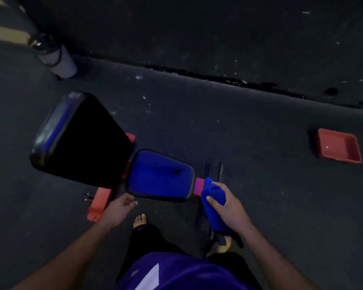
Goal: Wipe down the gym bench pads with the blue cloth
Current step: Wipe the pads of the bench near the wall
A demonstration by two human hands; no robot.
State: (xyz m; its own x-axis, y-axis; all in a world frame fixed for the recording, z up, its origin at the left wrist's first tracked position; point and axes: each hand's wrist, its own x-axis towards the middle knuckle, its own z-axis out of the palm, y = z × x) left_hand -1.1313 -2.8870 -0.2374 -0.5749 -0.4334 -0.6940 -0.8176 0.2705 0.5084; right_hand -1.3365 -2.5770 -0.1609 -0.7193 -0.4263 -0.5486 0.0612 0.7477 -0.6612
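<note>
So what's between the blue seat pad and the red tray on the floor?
In the head view, the right hand gripping the blue cloth sits just past the seat pad; beyond it, only bare dark floor up to the red tray.

A plain deep-blue folded cloth (214, 203) lies at three o'clock of the blue-topped, black-edged seat pad (160, 174); black back pad (86, 141), red plastic tray (338, 145).

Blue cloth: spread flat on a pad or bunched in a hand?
Bunched. The right hand grips the blue cloth as a wad beside the seat pad, not touching it.
</note>
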